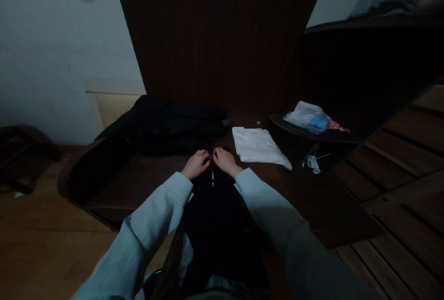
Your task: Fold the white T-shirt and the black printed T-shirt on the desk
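Observation:
Both of my hands rest close together on a black garment (215, 207) that lies on the dark wooden table (138, 184) and hangs toward me. My left hand (196, 163) is closed, pinching the far edge of the garment. Just to its right, my right hand (225, 160) is closed on the same edge, the knuckles almost touching. A small yellow-green tag (212, 177) shows on the cloth just below my hands. Both arms wear pale blue sleeves.
A pile of dark clothing (166, 124) lies at the table's back left. A folded white cloth (258, 146) sits right of my hands. A plastic bag (308, 117) rests on a low shelf at right. Wooden floor surrounds the table; a dark panel stands behind.

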### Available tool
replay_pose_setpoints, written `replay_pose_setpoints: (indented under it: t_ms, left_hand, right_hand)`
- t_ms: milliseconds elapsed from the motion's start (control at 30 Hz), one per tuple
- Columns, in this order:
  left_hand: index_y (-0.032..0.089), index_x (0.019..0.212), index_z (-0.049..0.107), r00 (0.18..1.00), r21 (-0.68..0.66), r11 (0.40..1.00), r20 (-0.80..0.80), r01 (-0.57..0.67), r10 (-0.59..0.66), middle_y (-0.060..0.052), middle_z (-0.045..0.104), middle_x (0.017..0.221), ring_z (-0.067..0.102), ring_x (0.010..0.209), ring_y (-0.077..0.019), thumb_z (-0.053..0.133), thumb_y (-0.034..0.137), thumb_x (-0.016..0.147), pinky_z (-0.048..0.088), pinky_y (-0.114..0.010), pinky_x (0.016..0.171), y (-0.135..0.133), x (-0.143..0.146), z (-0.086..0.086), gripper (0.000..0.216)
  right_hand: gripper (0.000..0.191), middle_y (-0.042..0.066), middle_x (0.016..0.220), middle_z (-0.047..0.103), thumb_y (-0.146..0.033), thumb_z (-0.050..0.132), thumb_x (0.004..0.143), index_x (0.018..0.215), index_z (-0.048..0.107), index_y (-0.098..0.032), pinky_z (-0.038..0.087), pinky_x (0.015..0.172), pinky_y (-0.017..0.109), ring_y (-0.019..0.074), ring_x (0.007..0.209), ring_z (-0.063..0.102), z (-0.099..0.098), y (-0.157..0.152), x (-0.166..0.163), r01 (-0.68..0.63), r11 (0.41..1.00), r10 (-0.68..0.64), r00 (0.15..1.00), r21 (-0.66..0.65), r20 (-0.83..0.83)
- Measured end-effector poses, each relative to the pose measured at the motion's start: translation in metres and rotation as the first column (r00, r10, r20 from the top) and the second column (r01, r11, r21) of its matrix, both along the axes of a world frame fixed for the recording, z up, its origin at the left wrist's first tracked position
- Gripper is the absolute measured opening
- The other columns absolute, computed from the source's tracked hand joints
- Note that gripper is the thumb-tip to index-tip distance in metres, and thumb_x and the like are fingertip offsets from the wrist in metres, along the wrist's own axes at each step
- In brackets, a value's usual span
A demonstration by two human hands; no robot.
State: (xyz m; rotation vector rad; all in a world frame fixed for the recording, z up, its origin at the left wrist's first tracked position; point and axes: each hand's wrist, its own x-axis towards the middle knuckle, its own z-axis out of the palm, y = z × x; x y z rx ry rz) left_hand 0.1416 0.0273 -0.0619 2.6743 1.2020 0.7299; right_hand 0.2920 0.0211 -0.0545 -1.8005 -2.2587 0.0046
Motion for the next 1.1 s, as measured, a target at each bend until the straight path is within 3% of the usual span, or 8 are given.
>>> replay_pose_setpoints:
  t_ms: [333,600,867,1100]
  left_hand:
    - [0.015,0.101,0.054,0.979,0.129,0.972,0.060,-0.199,0.193,-0.011,0.052,0.105,0.047,0.102,-0.0230,0.048,0.011,0.075,0.041,-0.036,0.089,0.007,-0.004,-0.007,0.027]
    - [0.013,0.115,0.050,0.985,0.062,0.988,-0.088,-0.141,0.146,-0.014,0.046,0.124,0.041,0.117,-0.0251,0.041,0.031,0.084,0.033,-0.040,0.099,0.012,-0.003,-0.019,0.038]
    - [0.013,0.126,0.042,0.953,0.040,0.983,-0.244,-0.177,0.181,-0.014,0.038,0.136,0.032,0.126,-0.0262,0.035,0.033,0.086,0.029,-0.042,0.102,0.007,0.000,-0.017,0.046]
    - [0.011,0.125,0.044,0.952,0.036,0.984,-0.249,-0.173,0.177,-0.015,0.038,0.136,0.032,0.126,-0.0269,0.037,0.029,0.085,0.029,-0.042,0.102,0.003,0.002,-0.012,0.044]
  right_hand:
    - [0.023,0.010,0.102,0.059,-0.022,0.035,0.087,0.100,0.053,-0.015,0.041,0.077,0.028,0.0192,0.093,0.056,0.000,-0.003,-0.002,0.016,1.000,-0.016,1.000,0.020,0.006]
    - [0.030,0.011,0.103,0.057,-0.034,0.037,0.087,0.101,0.052,-0.013,0.043,0.078,0.031,0.0219,0.094,0.054,-0.001,-0.007,-0.008,0.038,0.997,-0.040,0.999,0.060,0.036]
    - [0.029,0.015,0.104,0.054,-0.026,0.032,0.088,0.104,0.051,-0.011,0.045,0.070,0.032,0.0230,0.093,0.051,-0.001,-0.010,-0.017,0.060,0.996,-0.068,0.988,0.065,0.138]
    - [0.029,0.016,0.103,0.054,-0.025,0.035,0.086,0.100,0.056,-0.009,0.041,0.081,0.035,0.0245,0.099,0.046,-0.002,-0.008,-0.014,0.015,0.993,-0.028,0.993,0.115,0.113]
